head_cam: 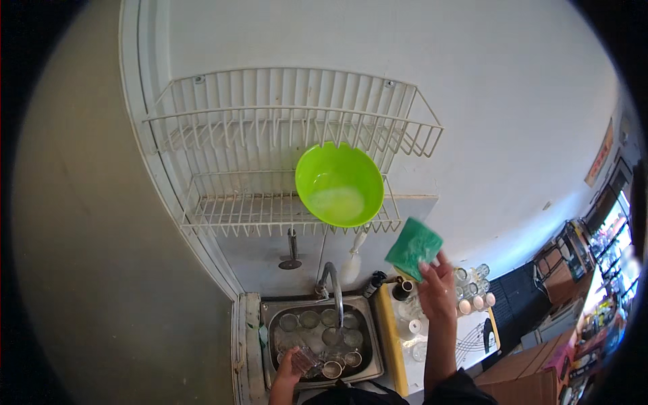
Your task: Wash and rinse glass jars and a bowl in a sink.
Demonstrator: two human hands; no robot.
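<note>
My right hand (439,283) is raised above the side table and grips a green scouring pad (415,248) with suds on it. Low over the left front of the sink, my left hand (288,365) holds a clear ribbed glass (305,360). Several round glasses (309,319) stand in the steel sink (374,349), around and below the curved faucet (336,291). A lime green plastic bowl (339,185) with whitish suds inside is at the lower shelf of the wall rack, up and left of the pad.
A white wire dish rack (243,109) hangs on the wall over the sink. To the right, a yellow-edged table (392,344) bears upturned glasses, a white cup (409,328) and a dark mug (403,289). A dark bottle (374,283) stands behind the sink's corner. Cardboard boxes (526,364) lie at the lower right.
</note>
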